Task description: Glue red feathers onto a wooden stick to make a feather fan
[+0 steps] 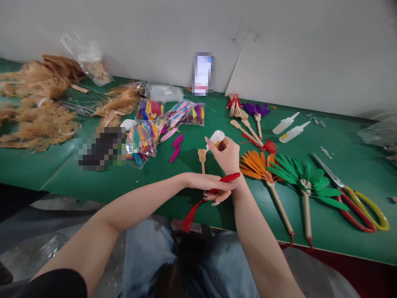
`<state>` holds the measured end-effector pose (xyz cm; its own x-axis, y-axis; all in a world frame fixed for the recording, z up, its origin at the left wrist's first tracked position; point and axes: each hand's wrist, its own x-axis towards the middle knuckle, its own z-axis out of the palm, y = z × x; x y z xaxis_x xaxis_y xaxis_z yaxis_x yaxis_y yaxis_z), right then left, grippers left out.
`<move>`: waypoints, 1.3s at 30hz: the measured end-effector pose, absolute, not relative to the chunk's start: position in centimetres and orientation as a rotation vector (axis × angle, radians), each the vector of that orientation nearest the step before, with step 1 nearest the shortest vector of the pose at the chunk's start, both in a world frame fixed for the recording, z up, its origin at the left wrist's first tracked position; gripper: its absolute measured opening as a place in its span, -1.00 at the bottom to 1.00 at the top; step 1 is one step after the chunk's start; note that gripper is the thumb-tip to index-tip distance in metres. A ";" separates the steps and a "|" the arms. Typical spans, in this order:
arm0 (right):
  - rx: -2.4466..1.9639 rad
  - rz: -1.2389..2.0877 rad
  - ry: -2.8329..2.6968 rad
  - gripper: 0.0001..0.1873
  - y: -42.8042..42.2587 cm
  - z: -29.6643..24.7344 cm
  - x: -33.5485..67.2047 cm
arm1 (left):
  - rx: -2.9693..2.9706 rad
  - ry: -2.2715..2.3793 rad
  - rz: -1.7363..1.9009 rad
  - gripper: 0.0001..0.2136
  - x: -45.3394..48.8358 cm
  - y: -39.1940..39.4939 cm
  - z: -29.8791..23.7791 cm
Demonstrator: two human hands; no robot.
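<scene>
My right hand point(228, 155) is closed around a small white squeeze bottle point(218, 135), tilted so its tip points down at the rounded head of a wooden fan handle point(202, 155). My left hand point(214, 184) crosses under my right wrist, its fingers pinching red feathers point(230, 177). It lies over the lower part of the handle, hiding most of it; whether it also grips the handle I cannot tell. A red tassel point(192, 216) hangs below my left hand at the table's front edge.
Orange point(252, 164) and green feather fans point(305, 178) and large scissors point(350, 194) lie right. Behind are wooden handles point(248, 126), a purple feather fan point(257, 111) and two squeeze bottles point(288, 128). Magenta feathers point(176, 148), bagged feathers point(142, 138) and brown fibre point(40, 99) lie left.
</scene>
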<state>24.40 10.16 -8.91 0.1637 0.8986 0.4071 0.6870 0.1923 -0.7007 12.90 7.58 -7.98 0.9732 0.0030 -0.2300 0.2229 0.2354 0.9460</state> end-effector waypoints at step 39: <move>-1.540 0.346 -1.696 -0.54 10.0 -8.8 24.6 | 1.296 0.196 -0.136 -0.49 12.9 7.6 -7.9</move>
